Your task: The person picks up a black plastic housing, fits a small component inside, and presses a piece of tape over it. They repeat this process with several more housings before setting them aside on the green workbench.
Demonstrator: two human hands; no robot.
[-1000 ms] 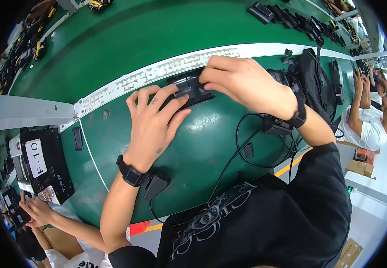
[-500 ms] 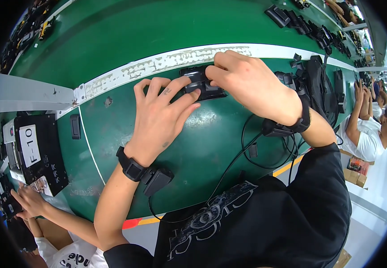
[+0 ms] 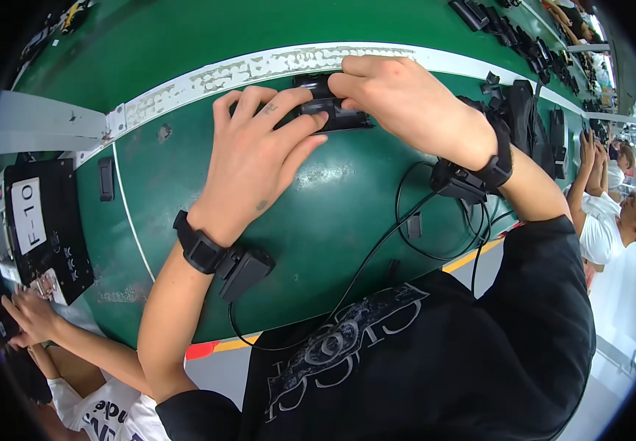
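A glossy black plastic housing lies on the green table, close under the white strip at the far side. My left hand reaches it from the left, its fingertips holding the housing's left part and the thumb lower down. From the right, my right hand bends over the housing with curled fingers pinched at its upper right part. What those right fingertips press on is partly hidden behind the hand. Each wrist carries a black strap with a small black box, such as the left box, and a cable runs from it.
Black cables loop across the table's right half. Small black pieces lie among them. A black bag sits at the right. On the left stand a black box-shaped device and a co-worker's hand. A white post rises at the far left.
The whole view has shifted, so the table and housing sit higher in the picture. Both hands stay on the housing with nearly the same grip.
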